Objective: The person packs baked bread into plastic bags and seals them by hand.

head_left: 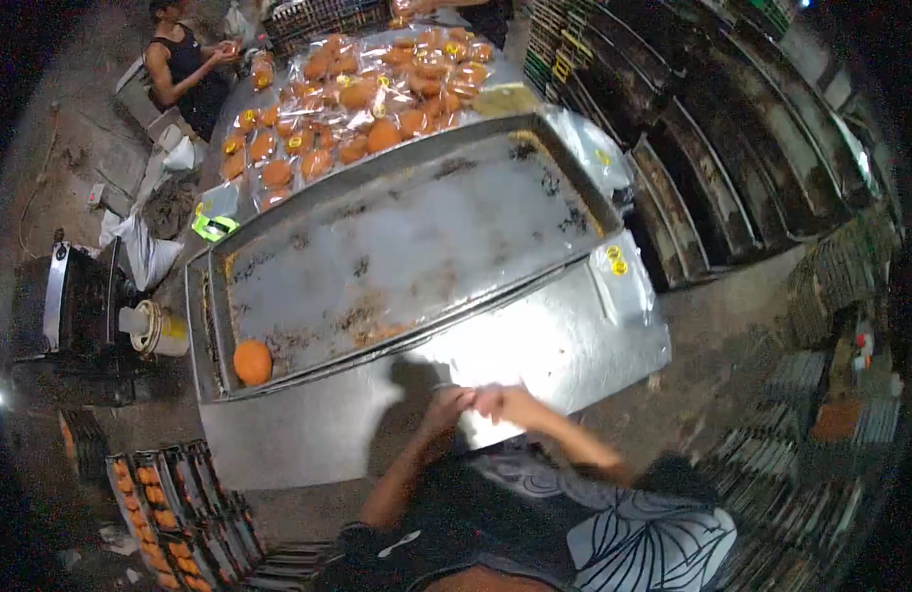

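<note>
My left hand and my right hand meet, fingers curled and touching, over the front strip of the shiny metal table. A bright glare lies just beneath them, so I cannot tell whether they hold anything. One round orange bun lies alone in the near left corner of the large shallow metal tray, well to the left of my hands. Many bagged buns cover the far end of the table.
Empty clear bags with yellow labels lie at the table's right side. Another person stands at the far left corner. Crates of buns sit on the floor at lower left, stacked dark trays at right, a machine at left.
</note>
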`<state>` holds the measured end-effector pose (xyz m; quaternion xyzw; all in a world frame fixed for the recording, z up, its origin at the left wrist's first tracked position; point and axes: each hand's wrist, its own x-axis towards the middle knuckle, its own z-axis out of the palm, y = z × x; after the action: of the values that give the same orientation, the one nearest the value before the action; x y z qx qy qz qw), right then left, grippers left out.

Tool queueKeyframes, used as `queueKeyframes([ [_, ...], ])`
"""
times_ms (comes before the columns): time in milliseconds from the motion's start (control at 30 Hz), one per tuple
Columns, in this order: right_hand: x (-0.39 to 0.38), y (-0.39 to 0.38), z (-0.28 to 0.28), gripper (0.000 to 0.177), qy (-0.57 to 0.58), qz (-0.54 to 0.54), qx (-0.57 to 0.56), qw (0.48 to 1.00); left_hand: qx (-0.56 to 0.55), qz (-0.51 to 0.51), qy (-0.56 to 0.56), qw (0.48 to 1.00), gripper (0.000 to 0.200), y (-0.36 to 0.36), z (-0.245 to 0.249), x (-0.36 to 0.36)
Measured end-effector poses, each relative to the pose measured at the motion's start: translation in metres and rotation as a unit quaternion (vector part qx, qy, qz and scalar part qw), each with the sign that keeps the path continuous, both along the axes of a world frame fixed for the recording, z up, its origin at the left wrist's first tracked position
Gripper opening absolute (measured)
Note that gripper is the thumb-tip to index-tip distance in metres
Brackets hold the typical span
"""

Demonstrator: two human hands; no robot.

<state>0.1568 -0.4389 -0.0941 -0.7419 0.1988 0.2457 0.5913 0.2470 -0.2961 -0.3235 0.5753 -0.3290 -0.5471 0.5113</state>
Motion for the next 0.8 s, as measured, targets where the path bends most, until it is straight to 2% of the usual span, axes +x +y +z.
queueKeyframes([
  [33,-0.025,0.01,-0.014,0.016,-0.115,0.055,-0.057,0.99,-0.007,0.007,0.0,1.0,0.032,0.044,0.051,-0.016],
  [67,-0.039,0.012,-0.035,0.015,-0.174,0.035,-0.074,0.981,-0.061,0.06,-0.064,0.994,0.037,0.004,0.137,0.003],
  [100,-0.037,0.008,-0.033,0.015,-0.175,-0.01,-0.058,0.983,-0.017,0.107,0.0,0.994,0.034,-0.003,0.147,-0.012],
  [133,-0.038,0.006,-0.026,0.015,-0.175,-0.053,-0.04,0.982,-0.017,0.119,0.004,0.993,0.034,-0.007,0.149,-0.019],
  [167,-0.044,0.004,-0.017,0.015,-0.172,-0.04,-0.036,0.984,-0.014,0.12,-0.034,0.992,0.033,-0.008,0.151,-0.023],
  [200,-0.049,0.004,-0.008,0.017,-0.159,-0.039,-0.132,0.978,-0.009,0.121,-0.076,0.99,0.032,-0.006,0.156,-0.022],
  [233,-0.053,0.006,-0.002,0.019,-0.147,-0.038,-0.228,0.962,0.025,0.158,-0.06,0.985,0.025,-0.007,0.17,-0.023],
  [267,-0.055,0.013,0.0,0.019,-0.151,-0.026,-0.226,0.962,0.026,0.171,-0.061,0.983,0.025,-0.006,0.181,-0.026],
  [333,-0.059,0.028,0.002,0.021,-0.154,-0.154,-0.269,0.938,0.059,0.081,-0.167,0.981,0.02,-0.007,0.196,-0.029],
  [367,-0.057,0.032,-0.015,0.02,-0.156,-0.178,-0.237,0.942,0.053,0.057,-0.164,0.983,0.013,-0.011,0.167,-0.026],
  [400,-0.041,0.033,0.001,0.02,-0.162,-0.171,-0.238,0.942,0.051,0.065,-0.166,0.983,0.013,-0.012,0.174,-0.025],
  [433,-0.015,0.032,0.029,0.021,-0.063,-0.177,-0.106,0.977,-0.086,0.264,-0.324,0.904,0.012,-0.014,0.187,-0.023],
  [467,0.008,0.033,0.047,0.023,0.042,-0.177,0.03,0.983,-0.214,0.437,-0.454,0.747,0.012,-0.009,0.204,-0.017],
  [500,0.025,0.024,0.004,0.028,-0.013,-0.217,0.412,0.885,-0.148,0.386,-0.373,0.831,0.012,0.008,0.232,-0.004],
  [533,0.041,0.016,-0.038,0.034,-0.061,-0.227,0.727,0.645,-0.16,0.329,-0.353,0.861,0.017,0.019,0.253,0.001],
  [567,0.069,0.032,0.002,0.04,-0.124,-0.299,0.575,0.752,-0.141,0.358,-0.364,0.848,0.018,0.028,0.253,0.005],
  [600,0.095,0.06,0.048,0.046,-0.186,-0.35,0.397,0.828,-0.123,0.386,-0.377,0.833,0.02,0.037,0.25,0.011],
  [633,0.11,0.089,0.061,0.048,-0.211,-0.348,0.467,0.785,-0.182,0.51,-0.231,0.808,0.024,0.039,0.242,0.024],
  [667,0.126,0.113,0.066,0.05,-0.233,-0.342,0.535,0.737,-0.238,0.614,-0.078,0.749,0.029,0.043,0.234,0.037],
  [700,0.136,0.131,0.032,0.046,-0.169,-0.268,0.657,0.684,-0.341,0.563,0.28,0.699,0.04,0.066,0.232,0.049],
  [733,0.142,0.147,0.015,0.045,-0.001,-0.22,0.728,0.65,-0.434,0.366,0.117,0.815,0.038,0.102,0.197,0.076],
  [767,0.153,0.167,0.022,0.044,-0.029,-0.14,0.605,0.783,-0.432,0.376,0.114,0.812,0.038,0.131,0.2,0.084],
  [800,0.171,0.188,0.031,0.043,-0.06,-0.052,0.461,0.884,-0.384,0.512,0.138,0.756,0.028,0.156,0.212,0.09],
])
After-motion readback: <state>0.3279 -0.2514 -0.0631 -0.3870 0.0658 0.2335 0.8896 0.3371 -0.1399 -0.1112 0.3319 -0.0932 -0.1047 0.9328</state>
